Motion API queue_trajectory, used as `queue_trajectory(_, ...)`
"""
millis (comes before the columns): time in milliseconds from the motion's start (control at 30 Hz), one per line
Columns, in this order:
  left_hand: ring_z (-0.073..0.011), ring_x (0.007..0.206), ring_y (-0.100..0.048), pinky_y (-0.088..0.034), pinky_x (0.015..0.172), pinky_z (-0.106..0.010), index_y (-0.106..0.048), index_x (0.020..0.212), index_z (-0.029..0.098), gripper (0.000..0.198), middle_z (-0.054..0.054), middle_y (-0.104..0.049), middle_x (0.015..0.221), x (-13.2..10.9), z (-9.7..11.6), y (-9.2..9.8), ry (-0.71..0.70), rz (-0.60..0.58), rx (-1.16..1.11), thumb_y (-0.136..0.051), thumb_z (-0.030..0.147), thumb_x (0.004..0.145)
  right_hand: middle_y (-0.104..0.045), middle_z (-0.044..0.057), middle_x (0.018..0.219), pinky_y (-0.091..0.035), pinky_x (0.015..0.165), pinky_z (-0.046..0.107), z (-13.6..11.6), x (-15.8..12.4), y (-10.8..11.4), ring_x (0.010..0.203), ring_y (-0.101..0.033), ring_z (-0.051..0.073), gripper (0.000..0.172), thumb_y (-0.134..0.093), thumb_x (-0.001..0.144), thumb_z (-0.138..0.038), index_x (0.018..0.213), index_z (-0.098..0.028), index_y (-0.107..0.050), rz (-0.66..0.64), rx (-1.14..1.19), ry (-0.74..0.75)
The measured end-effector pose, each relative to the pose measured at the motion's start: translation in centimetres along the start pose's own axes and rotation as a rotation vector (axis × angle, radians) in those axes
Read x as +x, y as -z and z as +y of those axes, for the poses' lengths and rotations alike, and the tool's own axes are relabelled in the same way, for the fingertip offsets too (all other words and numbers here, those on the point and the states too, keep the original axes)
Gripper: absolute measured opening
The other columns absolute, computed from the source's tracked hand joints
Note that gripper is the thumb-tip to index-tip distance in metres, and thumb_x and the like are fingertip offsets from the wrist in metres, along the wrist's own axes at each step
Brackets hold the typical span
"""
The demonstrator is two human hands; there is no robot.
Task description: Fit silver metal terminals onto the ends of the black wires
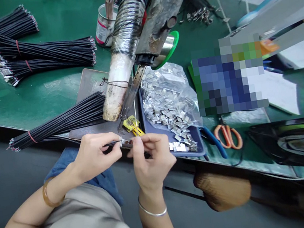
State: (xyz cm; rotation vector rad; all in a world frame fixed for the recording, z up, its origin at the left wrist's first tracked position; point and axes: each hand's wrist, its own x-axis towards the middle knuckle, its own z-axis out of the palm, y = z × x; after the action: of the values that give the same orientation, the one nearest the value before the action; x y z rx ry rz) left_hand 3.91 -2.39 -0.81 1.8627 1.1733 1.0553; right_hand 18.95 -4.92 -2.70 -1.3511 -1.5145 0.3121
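Observation:
My left hand (pixel 98 156) pinches a black cable (pixel 112 144) close to its stripped end. Facing it, my right hand (pixel 153 159) has thumb and fingers closed on a small silvery metal connector (pixel 128 142), which meets the cable end between the two hands. Fingers partly cover the connector, so I cannot tell whether the two are joined. Just beyond my fingertips lies a yellow item (pixel 133 124). A bundle of black cables (pixel 64 117), tied with a red band, rests on a board (pixel 84 90) behind my left hand.
A blue tray (pixel 158 130) holds loose metal connectors and a plastic bag. Above the work hang a taped hose (pixel 118 77) and a metal arm (pixel 153 26). Orange-handled scissors (pixel 228 137), blue-handled pliers (pixel 215 143), more cable bundles (pixel 51 52) and a jar (pixel 103 28) lie around.

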Motion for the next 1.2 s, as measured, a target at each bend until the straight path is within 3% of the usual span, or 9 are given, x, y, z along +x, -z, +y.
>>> queue_trajectory(133, -0.0076, 0.050, -0.051, -0.042, 0.053, -0.017, -0.072, 0.076, 0.013, 0.020, 0.000, -0.065, 0.060, -0.4, -0.3, 0.3, -0.289, 0.050, 0.135, -0.055, 0.008, 0.084, -0.055, -0.010, 0.056, -0.045, 0.043, 0.015, -0.4, 0.7, 0.3, 0.041, -0.055, 0.007, 0.013, -0.056, 0.097, -0.020, 0.086, -0.023, -0.051, -0.155, 0.145, -0.143)
queue_trajectory(200, -0.0065, 0.047, -0.044, -0.038, 0.049, -0.018, -0.072, 0.077, 0.012, 0.016, 0.002, -0.060, 0.057, -0.5, -0.3, 0.7, -0.207, 0.025, 0.042, -0.057, 0.008, 0.082, -0.061, -0.007, 0.066, -0.052, 0.050, 0.016, -0.3, 0.8, 0.4, 0.051, -0.063, 0.008, 0.011, -0.057, 0.097, -0.019, 0.087, -0.023, -0.053, -0.151, 0.144, -0.082)
queue_trajectory(333, -0.0055, 0.048, -0.033, -0.029, 0.045, -0.018, -0.068, 0.070, 0.011, 0.016, 0.006, -0.043, 0.052, -0.4, -0.2, 1.1, 0.158, -0.086, -0.266, -0.058, 0.017, 0.081, -0.073, 0.001, 0.082, -0.060, 0.068, 0.021, 0.2, 0.6, 0.4, 0.073, -0.074, 0.012, 0.010, -0.060, 0.095, -0.013, 0.091, -0.022, -0.059, -0.081, -0.081, 0.328)
queue_trajectory(433, -0.0057, 0.050, -0.027, -0.024, 0.045, -0.019, -0.069, 0.069, 0.010, 0.021, 0.007, -0.034, 0.051, -0.2, -0.2, 1.0, 0.282, -0.110, -0.395, -0.060, 0.024, 0.082, -0.073, -0.001, 0.075, -0.057, 0.061, 0.019, 0.4, 0.0, 0.5, 0.060, -0.070, 0.010, 0.009, -0.063, 0.094, -0.012, 0.094, -0.022, -0.064, -0.051, -0.185, 0.416)
queue_trajectory(633, -0.0087, 0.057, -0.047, -0.040, 0.052, -0.018, -0.074, 0.073, 0.009, 0.023, -0.002, -0.060, 0.062, -0.3, -0.4, 0.5, 0.320, -0.046, -0.402, -0.060, 0.025, 0.079, -0.069, -0.004, 0.070, -0.048, 0.042, 0.018, 0.3, -1.1, 1.0, 0.043, -0.059, 0.007, 0.006, -0.069, 0.091, -0.019, 0.096, -0.022, -0.068, 0.275, -0.063, 0.173)
queue_trajectory(767, -0.0102, 0.057, -0.053, -0.044, 0.052, -0.018, -0.078, 0.079, 0.009, 0.023, -0.004, -0.065, 0.064, -0.5, -0.7, 0.4, 0.304, -0.057, -0.390, -0.061, 0.024, 0.076, -0.079, 0.001, 0.087, -0.063, 0.067, 0.023, 0.0, -0.4, 0.8, 0.073, -0.077, 0.014, 0.016, -0.073, 0.085, -0.009, 0.092, -0.022, -0.068, 0.083, -0.118, 0.289)
queue_trajectory(867, -0.0106, 0.060, -0.057, -0.048, 0.055, -0.018, -0.078, 0.079, 0.009, 0.021, -0.004, -0.070, 0.069, -0.6, -0.8, 0.2, 0.306, -0.034, -0.399, -0.063, 0.022, 0.074, -0.080, 0.004, 0.094, -0.064, 0.071, 0.024, -0.1, -0.3, 0.1, 0.085, -0.079, 0.016, 0.012, -0.070, 0.088, -0.010, 0.089, -0.021, -0.067, -0.022, -0.052, 0.182)
queue_trajectory(967, -0.0112, 0.063, -0.061, -0.052, 0.061, -0.018, -0.078, 0.078, 0.010, 0.020, -0.005, -0.072, 0.072, -0.6, -0.9, 0.1, 0.329, -0.013, -0.433, -0.064, 0.024, 0.076, -0.080, 0.004, 0.093, -0.065, 0.071, 0.024, 0.0, -0.7, -0.5, 0.085, -0.079, 0.016, 0.010, -0.070, 0.089, -0.012, 0.089, -0.021, -0.067, -0.008, 0.005, 0.108)
queue_trajectory(1200, -0.0120, 0.062, -0.061, -0.052, 0.059, -0.019, -0.077, 0.076, 0.010, 0.021, -0.006, -0.074, 0.071, -0.1, -0.9, 0.3, 0.318, -0.044, -0.401, -0.064, 0.026, 0.078, -0.082, 0.004, 0.098, -0.065, 0.080, 0.027, 0.6, -0.7, -0.7, 0.086, -0.080, 0.017, 0.018, -0.072, 0.087, -0.006, 0.097, -0.021, -0.068, 0.075, -0.096, 0.289)
